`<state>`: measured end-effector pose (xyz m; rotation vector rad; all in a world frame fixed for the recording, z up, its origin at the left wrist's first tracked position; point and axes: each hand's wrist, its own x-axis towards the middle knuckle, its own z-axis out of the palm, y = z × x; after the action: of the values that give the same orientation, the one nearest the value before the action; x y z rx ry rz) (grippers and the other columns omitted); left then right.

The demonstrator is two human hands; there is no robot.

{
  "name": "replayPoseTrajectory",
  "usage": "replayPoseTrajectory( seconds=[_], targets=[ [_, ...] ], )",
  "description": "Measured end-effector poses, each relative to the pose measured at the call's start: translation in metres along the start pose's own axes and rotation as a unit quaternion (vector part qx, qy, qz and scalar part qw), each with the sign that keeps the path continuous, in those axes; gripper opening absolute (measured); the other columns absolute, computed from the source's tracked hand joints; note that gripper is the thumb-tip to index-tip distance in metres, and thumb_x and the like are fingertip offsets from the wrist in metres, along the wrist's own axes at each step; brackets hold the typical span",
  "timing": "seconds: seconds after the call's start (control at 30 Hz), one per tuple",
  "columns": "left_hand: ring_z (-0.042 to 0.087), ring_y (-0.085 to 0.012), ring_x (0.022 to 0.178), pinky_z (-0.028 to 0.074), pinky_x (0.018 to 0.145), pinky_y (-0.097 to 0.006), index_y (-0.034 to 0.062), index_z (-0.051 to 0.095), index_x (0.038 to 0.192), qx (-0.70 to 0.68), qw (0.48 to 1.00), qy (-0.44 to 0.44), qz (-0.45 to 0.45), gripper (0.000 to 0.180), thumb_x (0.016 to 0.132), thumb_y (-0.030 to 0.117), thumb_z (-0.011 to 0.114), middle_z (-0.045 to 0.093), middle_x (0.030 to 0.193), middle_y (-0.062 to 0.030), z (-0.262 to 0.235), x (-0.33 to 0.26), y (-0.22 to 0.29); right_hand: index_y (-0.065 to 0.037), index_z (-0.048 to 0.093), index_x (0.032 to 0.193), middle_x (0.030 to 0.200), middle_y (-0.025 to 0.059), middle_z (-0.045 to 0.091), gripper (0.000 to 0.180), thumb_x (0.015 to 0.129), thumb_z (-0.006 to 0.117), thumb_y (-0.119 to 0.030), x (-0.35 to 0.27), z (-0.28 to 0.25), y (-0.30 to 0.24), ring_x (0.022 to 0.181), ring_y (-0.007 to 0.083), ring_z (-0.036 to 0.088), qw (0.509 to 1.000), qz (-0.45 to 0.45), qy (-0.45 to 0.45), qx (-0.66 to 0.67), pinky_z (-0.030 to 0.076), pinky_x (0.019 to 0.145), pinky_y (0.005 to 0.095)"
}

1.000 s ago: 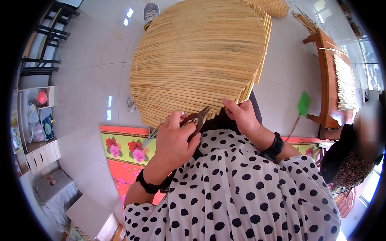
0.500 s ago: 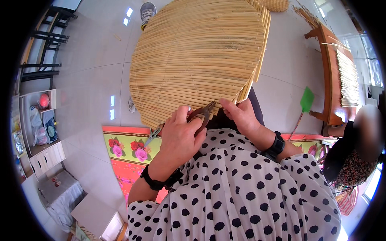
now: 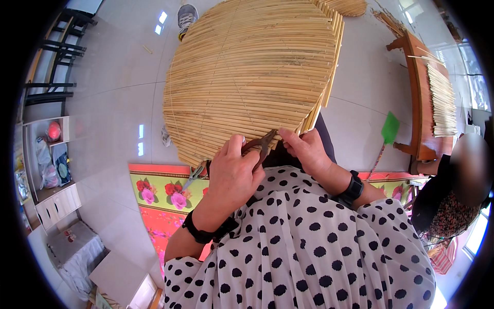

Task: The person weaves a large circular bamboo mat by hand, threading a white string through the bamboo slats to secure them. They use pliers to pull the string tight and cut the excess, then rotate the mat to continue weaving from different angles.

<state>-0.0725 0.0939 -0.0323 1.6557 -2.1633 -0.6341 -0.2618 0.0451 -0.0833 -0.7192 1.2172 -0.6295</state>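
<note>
A large round mat of bound bamboo or reed sticks (image 3: pixel 252 77) lies in front of me, its near edge over my lap. My left hand (image 3: pixel 231 172) grips a pair of dark pliers (image 3: pixel 263 141), whose jaws sit at the mat's near rim. My right hand (image 3: pixel 306 149) pinches the mat's edge just right of the pliers' tip. Both wrists wear black bands. A spotted white garment covers my lap below the hands.
A floral red and green floor mat (image 3: pixel 164 195) lies under me. A wooden bench (image 3: pixel 419 92) with loose sticks stands at right, beside another seated person (image 3: pixel 453 195). A green swatter (image 3: pixel 389 129), a shoe (image 3: pixel 186 15), a black rack (image 3: pixel 56 67) and shelves (image 3: pixel 46 165) surround the tiled floor.
My left hand has turned the pliers and brought their jaws up to the mat's rim, closer to my right fingers. The mat has stayed in place.
</note>
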Motion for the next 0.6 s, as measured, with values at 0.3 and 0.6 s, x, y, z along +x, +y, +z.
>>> replayPoseTrajectory(
  seconds=[0.3, 0.6],
  targets=[
    [0.058, -0.0357, 0.085, 0.052, 0.065, -0.042, 0.0012, 0.061, 0.085, -0.009, 1.0, 0.004, -0.018, 0.016, 0.072, 0.007, 0.068, 0.049, 0.096, -0.0181, 0.011, -0.004, 0.0, -0.002, 0.063, 0.091, 0.071, -0.0015, 0.055, 0.022, 0.089, 0.068, -0.024, 0.001, 0.008, 0.004, 0.058, 0.0056, 0.047, 0.997, -0.022, 0.054, -0.051, 0.038, 0.049, 0.0199],
    [0.059, -0.0364, 0.085, 0.051, 0.066, -0.041, -0.0001, 0.057, 0.082, -0.002, 1.0, 0.022, -0.007, 0.014, 0.071, 0.004, 0.066, 0.05, 0.105, -0.0222, 0.01, -0.015, -0.001, 0.008, 0.066, 0.082, 0.065, 0.0065, 0.065, 0.033, 0.086, 0.071, -0.024, -0.001, 0.014, 0.007, 0.057, 0.008, 0.054, 0.984, -0.084, 0.08, -0.136, 0.046, 0.05, 0.0272]
  ],
)
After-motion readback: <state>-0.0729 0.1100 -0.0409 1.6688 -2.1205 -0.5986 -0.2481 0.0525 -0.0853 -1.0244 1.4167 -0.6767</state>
